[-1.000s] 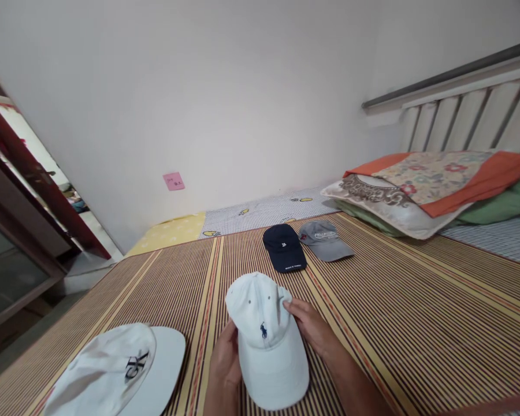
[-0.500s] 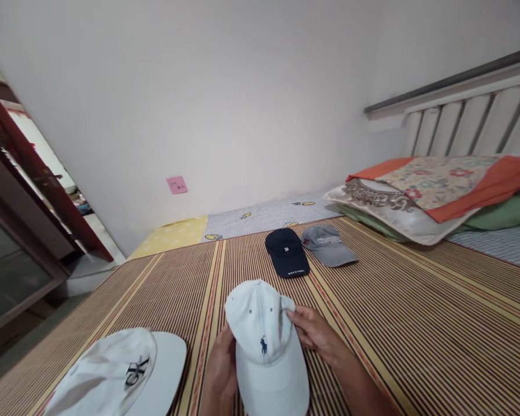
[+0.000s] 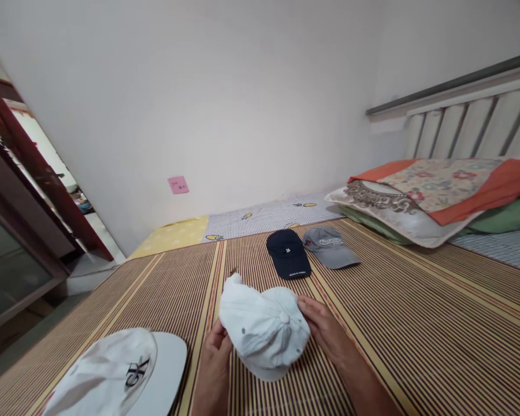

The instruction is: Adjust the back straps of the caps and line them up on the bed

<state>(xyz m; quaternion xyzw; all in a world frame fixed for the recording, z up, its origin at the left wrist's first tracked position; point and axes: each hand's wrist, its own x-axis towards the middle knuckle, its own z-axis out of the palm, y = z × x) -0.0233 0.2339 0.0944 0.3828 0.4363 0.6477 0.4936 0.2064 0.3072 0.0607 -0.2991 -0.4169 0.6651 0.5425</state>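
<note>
A pale cap (image 3: 264, 329) hangs between my two hands in the lower middle, its crown and top button toward the camera and its brim low at the front. My left hand (image 3: 215, 355) grips the cap's left edge. On the other side, my right hand (image 3: 325, 326) pinches the right edge with thumb and fingers. A white cap with black letters (image 3: 108, 370) lies at the lower left. Beyond my hands a navy cap (image 3: 288, 253) rests beside a grey cap (image 3: 330, 247), both on the striped mat (image 3: 416, 323).
Stacked pillows (image 3: 416, 202) with an orange, flowered cover lie at the right, below a white headboard (image 3: 468, 127). A pink note (image 3: 178, 185) is on the wall. Checked and yellow cloth runs along the mat's far edge. A dark red door (image 3: 47, 179) stands at the left.
The held cap has tipped, so its crown top now shows and its brim and horse logo have mostly gone from sight. Both hands still hold its sides.
</note>
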